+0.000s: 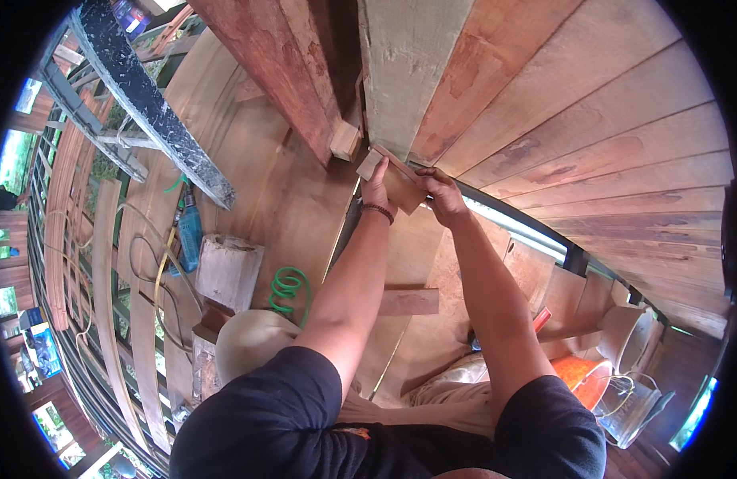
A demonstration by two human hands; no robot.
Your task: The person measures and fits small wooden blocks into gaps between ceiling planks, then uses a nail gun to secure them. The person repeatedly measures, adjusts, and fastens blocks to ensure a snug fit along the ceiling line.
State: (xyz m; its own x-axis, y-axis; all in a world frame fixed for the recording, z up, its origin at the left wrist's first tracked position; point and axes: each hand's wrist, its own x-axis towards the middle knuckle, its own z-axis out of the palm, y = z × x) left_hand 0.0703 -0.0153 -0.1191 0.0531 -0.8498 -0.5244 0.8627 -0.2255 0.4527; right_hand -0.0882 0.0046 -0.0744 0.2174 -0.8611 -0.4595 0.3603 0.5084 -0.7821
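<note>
Both my hands hold a short wooden board (403,191) against the foot of the plank wall (536,104). A narrow reddish edge runs along the board's upper side. My left hand (375,191) grips its left end, thumb lying on the face and a beaded bracelet at the wrist. At the board's right end, my right hand (442,195) has its fingers bent round the corner. Just to the upper left, a small wood block (346,141) sits at the base of a reddish upright board (277,64). A grey post (412,64) rises behind the held piece.
A paint-spattered ladder (149,100) leans in at the upper left. Left on the floor are a blue bottle (190,231), a worn block (229,267) and a green coiled hose (287,287). A wood offcut (408,302) lies between my arms. An orange bucket (580,379) stands lower right.
</note>
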